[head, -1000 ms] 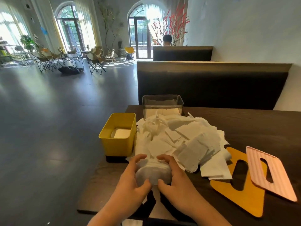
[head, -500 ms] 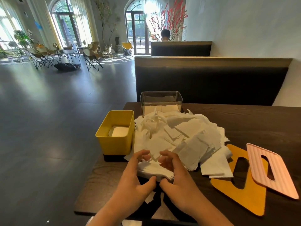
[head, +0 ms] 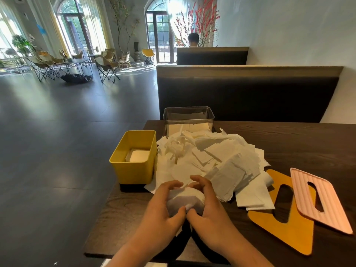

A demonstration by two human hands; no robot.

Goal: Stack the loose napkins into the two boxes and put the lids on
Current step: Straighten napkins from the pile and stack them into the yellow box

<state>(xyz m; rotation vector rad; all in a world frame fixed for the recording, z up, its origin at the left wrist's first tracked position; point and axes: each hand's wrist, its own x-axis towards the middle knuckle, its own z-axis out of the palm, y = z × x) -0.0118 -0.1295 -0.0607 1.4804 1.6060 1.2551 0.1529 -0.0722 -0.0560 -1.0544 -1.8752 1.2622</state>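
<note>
The hands work at the near edge of a dark wood-grain table (head: 289, 143), with a dark, glossy floor (head: 57, 132) stretching away to the left of them. Beyond the table stand two dark booth backs, one (head: 246, 93) just behind the table and a second (head: 212, 55) further off, where a person (head: 193, 38) sits facing away. At the far end of the room are two arched glass doors (head: 159, 35), red-flowered branches (head: 200, 24) and a group of folding chairs (head: 106, 68). The left hand (head: 159, 209) and right hand (head: 210, 211) sit close together, thumbs nearly touching. Their fingers curl over opposite sides of one small bundle of white napkins (head: 185, 199), which they clasp between them. Directly ahead of the fingertips, and spreading off to the right, lies one large, untidy pile of loose napkins (head: 212, 157). There are two boxes, both open-topped. The yellow box (head: 133, 170) stands ahead and to the left of the left hand, touching the pile's edge, with a low stack of napkins (head: 137, 156) at its bottom. The clear box (head: 188, 116) stands straight ahead beyond the pile, with a layer of napkins (head: 187, 127) showing through its wall. There are two lids, both flat on the table to the right of the right hand, each with an oblong slot. The yellow lid (head: 289, 228) is the nearer, its upper corner tucked under the pile. The ribbed pink lid (head: 317, 197) lies further right, overlapping the yellow one's edge.
</note>
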